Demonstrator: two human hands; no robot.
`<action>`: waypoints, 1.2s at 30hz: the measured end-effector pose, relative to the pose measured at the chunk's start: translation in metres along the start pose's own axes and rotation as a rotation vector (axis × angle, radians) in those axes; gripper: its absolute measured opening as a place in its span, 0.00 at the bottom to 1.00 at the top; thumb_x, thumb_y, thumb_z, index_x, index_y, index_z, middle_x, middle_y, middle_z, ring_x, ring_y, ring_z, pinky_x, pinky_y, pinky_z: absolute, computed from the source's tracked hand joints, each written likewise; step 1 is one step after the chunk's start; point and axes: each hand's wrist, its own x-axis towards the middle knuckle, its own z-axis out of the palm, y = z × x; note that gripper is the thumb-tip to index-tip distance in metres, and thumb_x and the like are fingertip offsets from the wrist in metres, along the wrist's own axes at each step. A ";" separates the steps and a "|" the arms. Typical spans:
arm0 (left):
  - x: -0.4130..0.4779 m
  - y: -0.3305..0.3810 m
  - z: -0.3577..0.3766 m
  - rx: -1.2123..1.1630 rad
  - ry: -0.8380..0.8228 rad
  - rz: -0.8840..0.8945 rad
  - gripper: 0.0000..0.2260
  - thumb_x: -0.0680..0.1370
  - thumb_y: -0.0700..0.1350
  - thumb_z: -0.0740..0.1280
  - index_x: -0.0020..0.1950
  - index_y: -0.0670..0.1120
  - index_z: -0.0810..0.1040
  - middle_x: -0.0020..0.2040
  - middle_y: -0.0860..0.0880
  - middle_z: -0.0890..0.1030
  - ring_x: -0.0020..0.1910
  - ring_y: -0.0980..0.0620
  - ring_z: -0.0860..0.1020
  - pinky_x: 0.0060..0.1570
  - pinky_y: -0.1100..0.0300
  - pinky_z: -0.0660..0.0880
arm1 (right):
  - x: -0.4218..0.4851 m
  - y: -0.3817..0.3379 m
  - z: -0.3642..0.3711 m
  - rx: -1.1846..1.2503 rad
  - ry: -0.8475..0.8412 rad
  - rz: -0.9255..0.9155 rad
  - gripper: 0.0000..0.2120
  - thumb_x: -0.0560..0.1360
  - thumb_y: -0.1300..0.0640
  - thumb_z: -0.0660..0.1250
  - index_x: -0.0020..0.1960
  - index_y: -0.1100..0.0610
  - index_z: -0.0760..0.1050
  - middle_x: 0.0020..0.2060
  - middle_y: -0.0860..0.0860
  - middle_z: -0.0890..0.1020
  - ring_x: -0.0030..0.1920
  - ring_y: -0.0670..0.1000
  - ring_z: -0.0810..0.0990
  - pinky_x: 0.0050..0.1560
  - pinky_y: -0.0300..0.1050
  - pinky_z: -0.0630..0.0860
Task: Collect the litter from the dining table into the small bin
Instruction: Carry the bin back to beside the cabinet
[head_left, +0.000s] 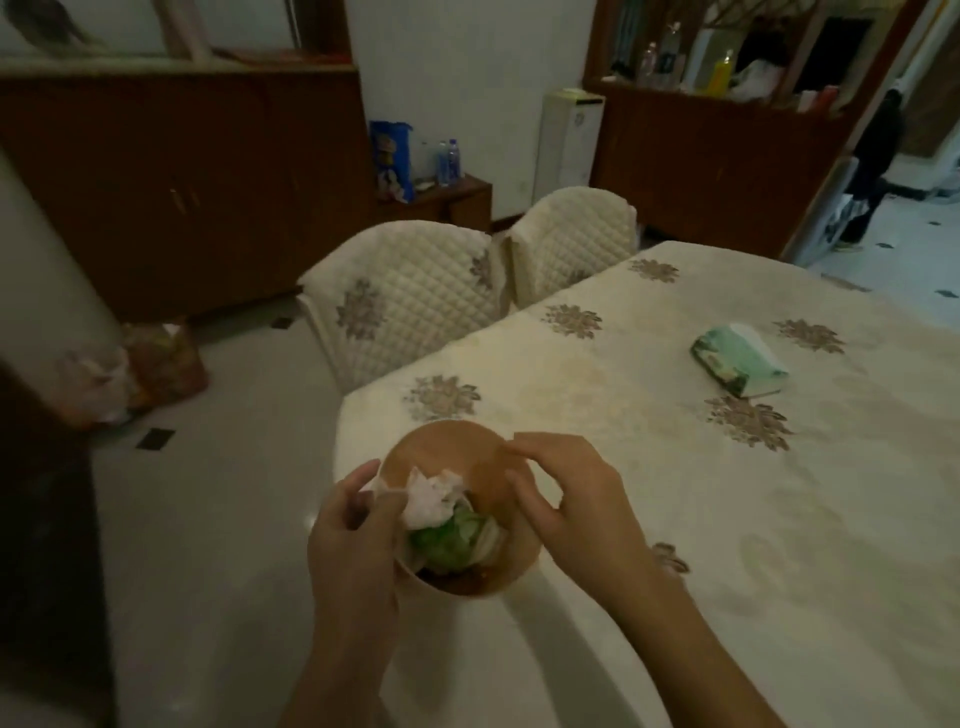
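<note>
Small round tan bin (447, 457) held at the near corner of the cream floral-cloth dining table (675, 467).

Left hand (353, 540) wrapped around the bin's left rim and wall; right hand (566, 499) pinching the right rim. Inside: crumpled white tissue (428, 499) over green litter (447, 543). Green tissue pack (737, 361) well apart on the cloth.

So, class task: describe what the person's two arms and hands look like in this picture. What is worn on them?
Nothing is worn. The left hand and the right hand are bare, with no gloves, and no rings, watch or bracelet can be seen. Both forearms are uncovered right down to the lower edge of the picture, so no sleeve shows. No markings can be made out in the dim light.
</note>
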 end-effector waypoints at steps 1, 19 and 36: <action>0.009 0.008 -0.022 -0.005 0.030 0.007 0.14 0.73 0.35 0.65 0.58 0.44 0.78 0.48 0.45 0.82 0.46 0.46 0.80 0.48 0.49 0.77 | 0.002 -0.011 0.014 -0.007 0.025 -0.005 0.17 0.72 0.49 0.59 0.54 0.56 0.77 0.51 0.55 0.82 0.54 0.53 0.76 0.57 0.38 0.67; 0.157 0.108 -0.252 -0.130 0.494 0.127 0.14 0.73 0.39 0.67 0.57 0.51 0.77 0.50 0.54 0.78 0.49 0.52 0.76 0.45 0.50 0.76 | 0.115 -0.129 0.226 -0.058 -0.167 -0.177 0.31 0.66 0.42 0.65 0.65 0.56 0.67 0.61 0.55 0.75 0.62 0.55 0.72 0.65 0.50 0.66; 0.477 0.232 -0.211 -0.198 0.492 0.191 0.14 0.74 0.38 0.66 0.56 0.53 0.77 0.53 0.52 0.78 0.49 0.52 0.77 0.37 0.56 0.73 | 0.420 -0.118 0.407 -0.062 -0.195 -0.187 0.34 0.67 0.36 0.57 0.67 0.53 0.64 0.65 0.53 0.73 0.66 0.54 0.68 0.65 0.57 0.67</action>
